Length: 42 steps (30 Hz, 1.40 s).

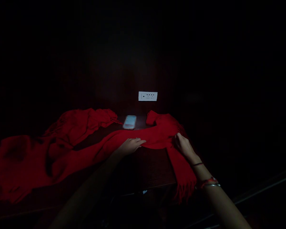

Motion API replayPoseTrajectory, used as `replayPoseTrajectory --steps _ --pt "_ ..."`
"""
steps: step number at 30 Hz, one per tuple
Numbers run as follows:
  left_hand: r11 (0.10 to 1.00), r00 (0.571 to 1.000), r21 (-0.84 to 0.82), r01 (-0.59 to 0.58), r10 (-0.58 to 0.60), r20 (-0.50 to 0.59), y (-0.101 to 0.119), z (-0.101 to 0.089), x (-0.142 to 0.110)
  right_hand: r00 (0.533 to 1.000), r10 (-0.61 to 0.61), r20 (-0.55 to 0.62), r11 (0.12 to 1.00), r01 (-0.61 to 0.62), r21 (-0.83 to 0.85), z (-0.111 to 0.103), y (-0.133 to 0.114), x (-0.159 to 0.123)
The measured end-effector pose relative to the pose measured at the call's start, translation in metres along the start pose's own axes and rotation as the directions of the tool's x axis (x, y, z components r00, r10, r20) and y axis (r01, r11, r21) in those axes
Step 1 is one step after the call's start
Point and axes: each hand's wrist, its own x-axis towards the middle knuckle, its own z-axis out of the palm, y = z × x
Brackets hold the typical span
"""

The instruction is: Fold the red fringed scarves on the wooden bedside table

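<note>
A long red scarf (154, 135) with a fringed end stretches across the dark table (147, 165), its fringe hanging over the front edge at the right. My left hand (131, 145), wearing a ring, lies on the scarf's near edge with fingers extended. At the scarf's bend on the right, my right hand (183, 145) is closed on the fabric, its fingers curled. Bands and a bangle circle that wrist. Toward the left, the scarf runs into a loose, rumpled stretch of red cloth (16, 159).
A lit phone (129, 122) lies at the back of the table behind the scarf. More bunched red cloth (85, 119) sits at the back left. A white socket panel (147, 96) is on the wall. The surroundings are very dark.
</note>
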Motion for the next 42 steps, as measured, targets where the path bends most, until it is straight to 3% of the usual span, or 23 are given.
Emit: replayPoseTrajectory --steps 6,17,21,25,30,32,34,36,38,40,42 --pt "0.999 0.999 0.022 0.049 -0.048 -0.011 -0.004 -0.002 -0.002 0.979 -0.204 0.019 0.975 0.205 -0.090 0.009 0.004 -0.004" --pt "0.998 0.998 0.044 0.044 -0.043 -0.040 -0.007 -0.004 -0.003 0.943 -0.319 0.095 0.931 0.331 -0.155 0.006 -0.007 -0.003" --pt "0.999 0.999 0.025 0.026 -0.025 -0.023 -0.010 -0.003 -0.003 0.972 -0.229 0.049 0.938 0.233 -0.258 0.004 -0.004 -0.004" --pt "0.999 0.999 0.035 0.033 -0.032 -0.029 -0.015 0.002 -0.004 0.997 0.008 -0.083 0.942 -0.035 -0.334 0.003 0.012 -0.011" --pt "0.998 0.998 0.050 0.040 -0.037 -0.058 -0.016 0.006 -0.004 0.928 0.255 -0.273 0.912 -0.324 -0.251 0.000 0.029 -0.020" --pt "0.998 0.996 0.058 0.027 -0.022 -0.086 -0.013 0.005 -0.004 0.901 0.265 -0.344 0.925 -0.338 -0.174 -0.006 0.029 -0.021" --pt "0.998 0.993 0.063 0.010 -0.003 -0.118 -0.009 0.002 -0.003 0.893 0.215 -0.394 0.955 -0.277 -0.108 -0.013 0.023 -0.019" --pt "0.998 0.990 0.063 -0.007 0.016 -0.141 -0.005 0.000 -0.002 0.933 0.114 -0.340 0.988 -0.141 -0.056 -0.019 0.012 -0.015" --pt "0.998 0.987 0.057 -0.024 0.033 -0.159 -0.002 0.000 -0.001 0.987 -0.031 -0.160 0.999 0.029 -0.015 -0.021 0.000 -0.011" --pt "0.998 0.985 0.040 -0.039 0.045 -0.165 0.000 0.000 -0.002 0.986 -0.162 0.034 0.987 0.162 0.005 -0.016 -0.012 -0.008" --pt "0.999 0.986 0.017 -0.046 0.048 -0.162 0.001 0.002 -0.003 0.967 -0.211 0.142 0.976 0.217 -0.023 -0.008 -0.020 -0.006"
